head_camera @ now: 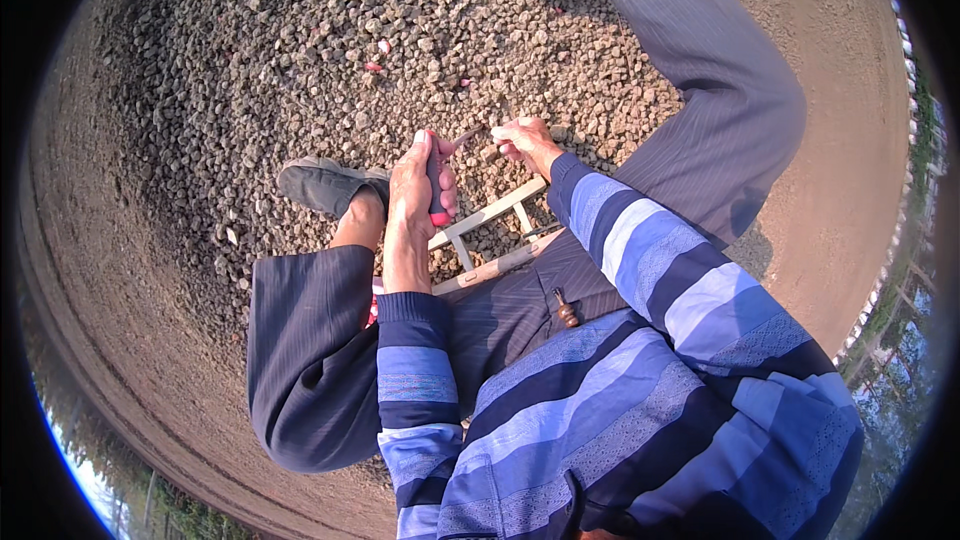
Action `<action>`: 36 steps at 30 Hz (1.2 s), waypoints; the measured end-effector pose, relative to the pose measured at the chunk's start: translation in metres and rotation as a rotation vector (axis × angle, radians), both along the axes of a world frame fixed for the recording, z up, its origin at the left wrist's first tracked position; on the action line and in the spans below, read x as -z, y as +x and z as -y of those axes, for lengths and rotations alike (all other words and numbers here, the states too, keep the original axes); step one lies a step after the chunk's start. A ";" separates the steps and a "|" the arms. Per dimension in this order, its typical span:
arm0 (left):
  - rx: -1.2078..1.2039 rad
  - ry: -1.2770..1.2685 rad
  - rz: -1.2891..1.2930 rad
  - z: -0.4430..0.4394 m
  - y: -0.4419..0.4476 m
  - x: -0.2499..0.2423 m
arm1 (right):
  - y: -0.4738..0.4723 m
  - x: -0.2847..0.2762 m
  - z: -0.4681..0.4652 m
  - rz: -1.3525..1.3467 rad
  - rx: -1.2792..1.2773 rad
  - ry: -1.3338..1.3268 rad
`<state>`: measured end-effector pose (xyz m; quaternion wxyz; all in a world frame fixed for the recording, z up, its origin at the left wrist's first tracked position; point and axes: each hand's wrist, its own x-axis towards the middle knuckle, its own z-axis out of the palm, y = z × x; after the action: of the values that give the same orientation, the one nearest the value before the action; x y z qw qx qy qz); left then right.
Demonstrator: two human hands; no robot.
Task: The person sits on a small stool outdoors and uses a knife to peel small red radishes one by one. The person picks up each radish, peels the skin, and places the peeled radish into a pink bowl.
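Observation:
My left hand (411, 184) is wrapped around the dark grey and red handle (435, 184) of a small knife-like tool. Its narrow blade (469, 136) points right, towards my other hand. The fingers of my right hand (529, 141) are bent, with thumb and fingertips close together near the blade's tip. Whether a small thing sits between them cannot be made out. Beneath both hands lies a bed of brown soil clods (450, 37). Just below the hands, by my lap, is a pale wooden frame with crossbars (491, 216), partly hidden by my left wrist and trousers.
My shoes (322, 184) rest on the clods at left and top right. Small red and white bits (373, 67) are scattered ahead. Smoother bare soil (847, 150) stretches to the right, edged by a row of white objects (910, 82). A brown wooden toggle (568, 313) hangs at my waist.

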<state>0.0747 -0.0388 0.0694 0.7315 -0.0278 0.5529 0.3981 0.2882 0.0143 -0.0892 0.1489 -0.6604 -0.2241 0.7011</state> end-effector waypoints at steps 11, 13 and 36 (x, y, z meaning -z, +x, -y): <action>-0.092 0.074 0.232 -0.012 -0.018 0.007 | -0.026 0.009 0.009 0.576 -0.696 0.662; -0.099 0.084 0.277 -0.014 -0.021 0.010 | -0.030 0.013 0.012 0.627 -0.680 0.666; -0.143 0.102 0.363 -0.016 -0.024 0.013 | -0.026 0.023 0.022 0.578 -0.565 0.623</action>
<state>0.0504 -0.0231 0.0564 0.7896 -0.1010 0.3876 0.4649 0.2621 -0.0076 -0.1121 0.0750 -0.6651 -0.6243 0.4027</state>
